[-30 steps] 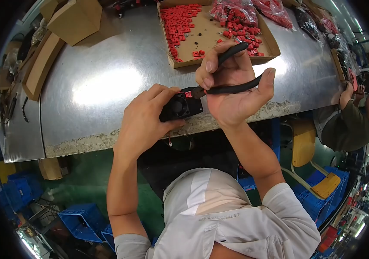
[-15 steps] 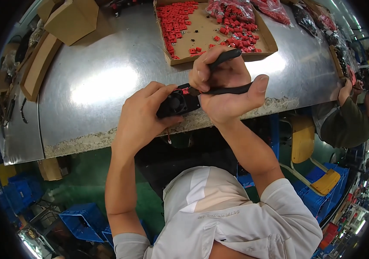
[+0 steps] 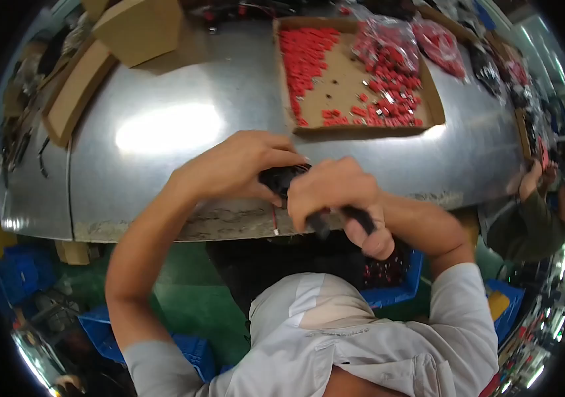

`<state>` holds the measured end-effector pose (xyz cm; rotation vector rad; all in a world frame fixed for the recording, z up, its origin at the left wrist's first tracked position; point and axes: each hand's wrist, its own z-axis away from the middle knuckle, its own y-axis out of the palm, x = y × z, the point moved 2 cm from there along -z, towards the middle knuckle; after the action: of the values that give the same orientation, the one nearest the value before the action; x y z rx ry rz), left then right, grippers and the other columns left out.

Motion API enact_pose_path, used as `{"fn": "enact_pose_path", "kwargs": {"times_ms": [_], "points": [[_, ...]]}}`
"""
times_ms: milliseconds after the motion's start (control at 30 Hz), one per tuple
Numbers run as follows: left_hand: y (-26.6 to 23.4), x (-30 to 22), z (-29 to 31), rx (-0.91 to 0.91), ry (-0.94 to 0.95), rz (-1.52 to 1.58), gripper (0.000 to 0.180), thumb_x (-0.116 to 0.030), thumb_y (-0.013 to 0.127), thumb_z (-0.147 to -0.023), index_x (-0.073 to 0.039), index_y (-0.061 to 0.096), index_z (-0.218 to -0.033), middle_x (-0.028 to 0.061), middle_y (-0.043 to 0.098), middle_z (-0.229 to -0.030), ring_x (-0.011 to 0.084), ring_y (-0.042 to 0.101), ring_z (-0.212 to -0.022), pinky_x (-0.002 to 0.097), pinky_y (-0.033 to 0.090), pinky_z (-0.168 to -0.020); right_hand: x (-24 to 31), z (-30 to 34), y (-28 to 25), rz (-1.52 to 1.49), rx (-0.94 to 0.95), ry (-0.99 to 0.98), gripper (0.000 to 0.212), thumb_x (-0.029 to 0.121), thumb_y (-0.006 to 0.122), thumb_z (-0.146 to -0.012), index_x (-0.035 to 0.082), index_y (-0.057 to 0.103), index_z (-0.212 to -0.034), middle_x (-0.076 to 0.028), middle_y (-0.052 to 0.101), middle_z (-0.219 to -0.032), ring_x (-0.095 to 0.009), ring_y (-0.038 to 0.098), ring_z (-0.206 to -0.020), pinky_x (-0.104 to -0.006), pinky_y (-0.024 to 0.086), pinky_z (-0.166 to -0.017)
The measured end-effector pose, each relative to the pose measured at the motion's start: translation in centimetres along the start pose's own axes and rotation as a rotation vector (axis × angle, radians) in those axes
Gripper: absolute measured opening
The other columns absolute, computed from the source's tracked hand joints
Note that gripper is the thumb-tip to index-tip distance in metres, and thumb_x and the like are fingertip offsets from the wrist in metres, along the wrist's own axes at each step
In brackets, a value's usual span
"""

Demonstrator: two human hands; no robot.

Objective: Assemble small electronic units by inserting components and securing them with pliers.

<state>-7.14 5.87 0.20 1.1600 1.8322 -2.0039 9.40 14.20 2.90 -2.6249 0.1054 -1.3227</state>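
Note:
My left hand [image 3: 236,164] grips a small black device [image 3: 274,178] at the front edge of the metal table; a moment ago its fan face showed. A thin red wire [image 3: 274,215] with a white plug hangs from it. My right hand [image 3: 339,188], palm turned down, is closed around black-handled pliers [image 3: 360,218], whose handle ends point toward my body. The hand hides the pliers' jaws, which seem to be at the device's right end, but I cannot tell whether they touch it. Motion blurs the right hand and the handles.
Beyond my hands lies a shallow cardboard tray [image 3: 345,91] of red parts. Bags of red pieces [image 3: 438,47] are behind it. Cardboard boxes [image 3: 138,32] stand at the far left of the metal table [image 3: 163,178]. Another person's hand [image 3: 530,178] is at the right. Below sits a blue crate [image 3: 417,271].
My right hand has turned over from palm up to palm down, swinging the plier handles toward me. The device has tilted, so its fan face no longer shows. The view has shifted.

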Motion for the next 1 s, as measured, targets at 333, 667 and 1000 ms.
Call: {"fn": "enact_pose_path", "kwargs": {"times_ms": [333, 667, 1000], "points": [[-1.2, 1.8, -1.2, 0.003, 0.07, 0.047, 0.057, -0.01, 0.082, -0.059, -0.003, 0.065, -0.114, 0.0143, 0.064, -0.112, 0.0356, 0.059, -0.105, 0.0424, 0.048, -0.093, -1.6, -2.4, -1.3, -0.113, 0.115, 0.208, 0.073, 0.068, 0.044, -0.084, -0.001, 0.065, -0.091, -0.007, 0.062, -0.079, -0.017, 0.06, -0.062, -0.0287, 0.047, -0.055], [1.8, -3.4, -0.3, -0.253, -0.363, -0.053, 0.063, -0.023, 0.085, -0.066, -0.006, 0.063, -0.124, 0.0105, 0.062, -0.105, 0.0309, 0.063, -0.094, 0.038, 0.051, -0.083, 0.4, 1.6, -3.2, -0.483, -0.916, 0.146, 0.094, 0.085, 0.026, -0.084, -0.001, 0.056, -0.109, -0.01, 0.055, -0.079, -0.018, 0.045, -0.059, -0.0332, 0.036, -0.057], [5.3, -6.2, 0.3, -0.45, -0.522, 0.044, 0.064, -0.023, 0.085, -0.066, -0.006, 0.062, -0.123, 0.0102, 0.062, -0.106, 0.0313, 0.063, -0.094, 0.0392, 0.052, -0.082, -0.8, 1.6, -1.3, -0.338, -0.966, 0.156, 0.093, 0.086, 0.032, -0.082, 0.0, 0.057, -0.109, -0.011, 0.057, -0.081, -0.017, 0.045, -0.061, -0.0324, 0.038, -0.059]]}}
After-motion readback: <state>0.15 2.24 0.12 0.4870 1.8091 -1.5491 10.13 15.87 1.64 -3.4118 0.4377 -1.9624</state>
